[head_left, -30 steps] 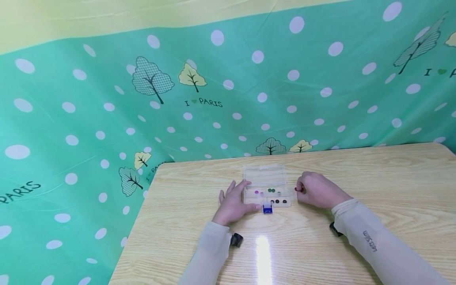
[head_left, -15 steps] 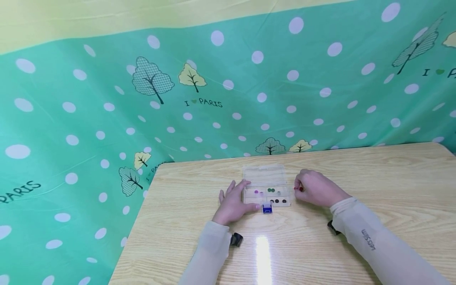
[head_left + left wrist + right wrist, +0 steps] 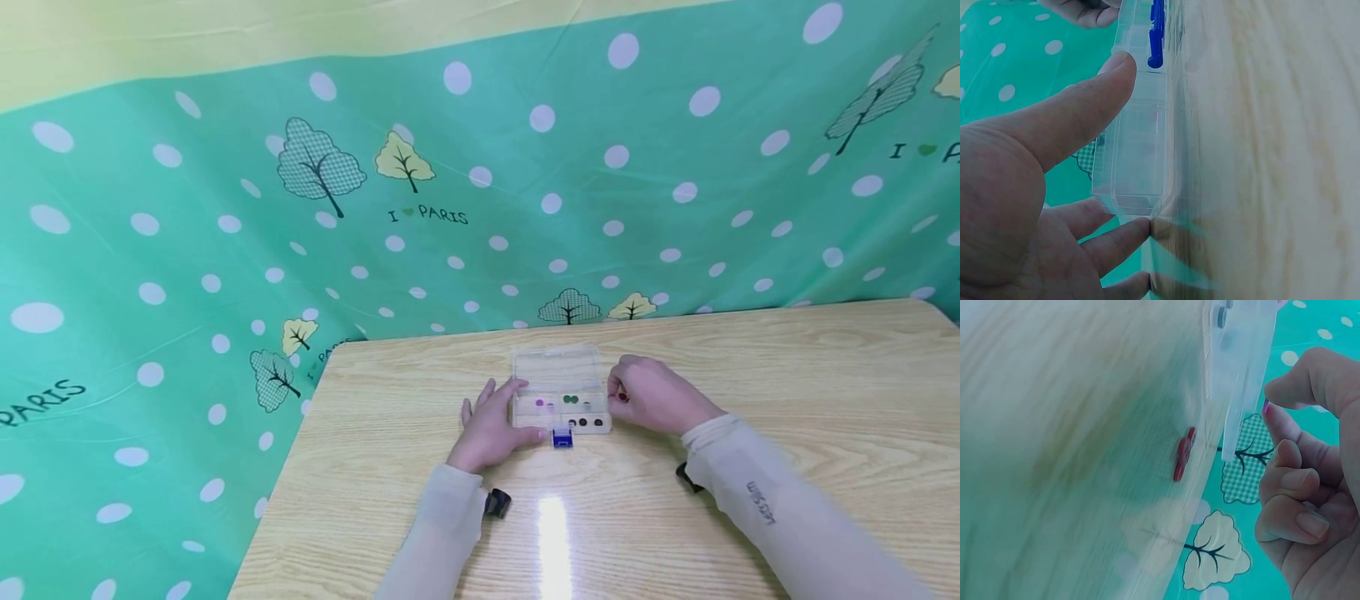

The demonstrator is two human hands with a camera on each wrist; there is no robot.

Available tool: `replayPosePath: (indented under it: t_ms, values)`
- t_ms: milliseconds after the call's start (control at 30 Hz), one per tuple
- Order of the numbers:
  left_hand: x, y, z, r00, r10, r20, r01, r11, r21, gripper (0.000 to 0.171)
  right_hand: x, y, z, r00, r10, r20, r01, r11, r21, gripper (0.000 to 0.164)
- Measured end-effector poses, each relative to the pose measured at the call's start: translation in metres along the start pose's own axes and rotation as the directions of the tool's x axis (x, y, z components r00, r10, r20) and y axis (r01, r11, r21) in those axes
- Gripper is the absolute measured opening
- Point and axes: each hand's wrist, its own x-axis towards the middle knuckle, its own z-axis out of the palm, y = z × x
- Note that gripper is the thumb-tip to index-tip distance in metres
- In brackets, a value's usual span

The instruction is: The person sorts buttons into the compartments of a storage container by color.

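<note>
A clear plastic box (image 3: 532,422) lies with its lid (image 3: 557,369) folded back on the table. Small purple buttons (image 3: 540,403), green buttons (image 3: 571,399) and dark buttons (image 3: 583,422) sit in separate compartments. My left hand (image 3: 491,429) rests at the box's left end, thumb along the front wall, fingertips touching the side. Between thumb and index finger, my right hand (image 3: 656,394) pinches a small purple button (image 3: 1266,407), mostly hidden, just right of the box. Below that hand, red buttons (image 3: 1184,455) lie on the table. A blue latch (image 3: 562,438) hangs at the box's front.
The light wooden table (image 3: 390,400) reaches back to a green curtain (image 3: 450,275) with white dots and printed trees. A bright light reflection (image 3: 555,542) crosses the tabletop in front of the box.
My right hand has moved a little left, closer to the box's right end, over the red buttons. My left hand and the box have stayed in place.
</note>
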Motion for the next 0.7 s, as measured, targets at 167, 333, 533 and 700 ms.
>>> replayPosePath:
  t_ms: [167, 333, 533, 700]
  values:
    - [0.000, 0.001, 0.000, 1.000, -0.004, 0.003, 0.004, 1.000, 0.004, 0.083, 0.004, -0.006, 0.001, 1.000, 0.000, 0.007, -0.001, 1.000, 0.009, 0.007]
    - [0.000, 0.001, -0.001, 1.000, -0.003, 0.003, 0.003, 1.000, -0.001, 0.083, 0.005, -0.010, 0.002, 1.000, -0.004, 0.007, 0.004, 1.000, 0.013, 0.006]
    - [0.000, 0.001, -0.001, 1.000, 0.000, -0.001, 0.000, 1.000, -0.004, 0.083, 0.008, -0.011, 0.005, 1.000, -0.003, 0.004, 0.003, 0.999, 0.032, 0.007]
    - [-0.001, 0.002, -0.001, 1.000, -0.005, -0.001, 0.005, 1.000, -0.008, 0.083, 0.011, -0.015, 0.008, 1.000, 0.003, 0.014, -0.004, 0.999, 0.045, 0.006]
